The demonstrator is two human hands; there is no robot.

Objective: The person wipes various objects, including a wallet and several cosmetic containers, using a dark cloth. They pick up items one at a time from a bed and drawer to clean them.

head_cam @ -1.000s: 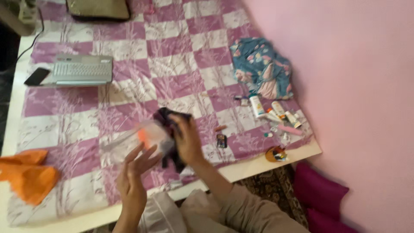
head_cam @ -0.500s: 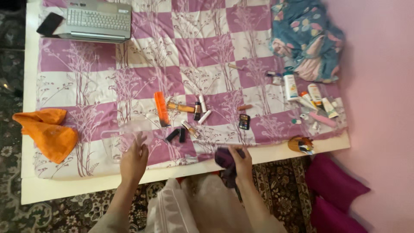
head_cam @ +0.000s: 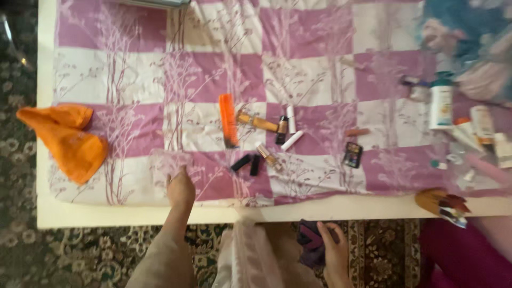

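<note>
1. The right hand (head_cam: 335,250) has dropped off the bed since a moment ago — it now sits below the mattress edge over the patterned carpet (head_cam: 384,256), fingers closed around a bunched dark purple cloth (head_cam: 310,246).

2. The left hand (head_cam: 180,188) lies on the checked bedspread (head_cam: 133,80) near its front edge, fingers curled down onto a thin clear plastic bag (head_cam: 165,169); the view is blurred there, so whether it grips the bag or only presses it flat is uncertain.

3. The small items that were inside the bag a second ago now lie scattered on the bedspread, right of the left hand: an orange comb (head_cam: 228,120), several small cosmetic tubes (head_cam: 284,128) beside it, two black sticks (head_cam: 248,163) just below the comb, a small palette (head_cam: 352,154) farther right.

4. Left of the left hand lies an orange cloth (head_cam: 69,141) — well apart from the comb. Far right of the comb stand lotion bottles (head_cam: 441,106) and tubes.

5. Judged from this, the emptying is done and the cloth is pulled clear of the spread.
</note>
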